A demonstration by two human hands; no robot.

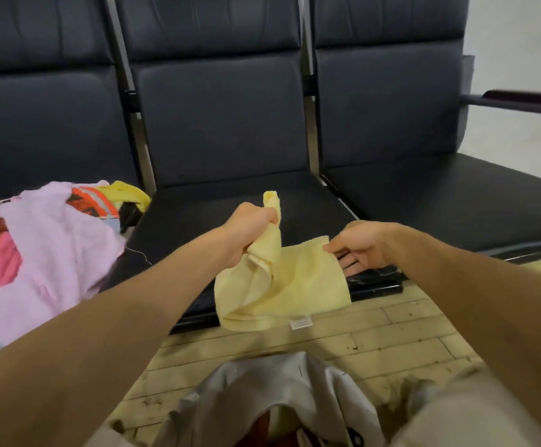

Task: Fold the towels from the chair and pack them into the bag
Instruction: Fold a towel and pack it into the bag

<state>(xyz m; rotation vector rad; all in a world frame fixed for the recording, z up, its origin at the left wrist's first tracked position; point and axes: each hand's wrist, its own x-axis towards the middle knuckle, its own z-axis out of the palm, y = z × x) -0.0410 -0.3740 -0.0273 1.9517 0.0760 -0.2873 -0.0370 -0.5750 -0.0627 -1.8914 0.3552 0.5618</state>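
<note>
The bag [262,398] sits open by my knees, ready for towels. Above it I hold the yellow towel [295,285]. My left hand [246,230] is a fist round one corner. My right hand [359,246] pinches the other corner, to pull the cloth flat. A pile of towels [37,253] waits on the chair [230,201].

My tally of what is in view, kind by kind.

I count two hands, the left hand [250,230] and the right hand [359,243], and one yellow towel [295,285] held between them, with one white label [300,323] on its lower edge. Beyond the hands I see three dark seats [224,124] in a row and one armrest [520,100] far right of the right hand. Left of the left hand lies one heap of towels [46,240]. I make out six colours there, but I cannot tell the number of pieces. Below the hands is one grey bag [262,391].
</note>
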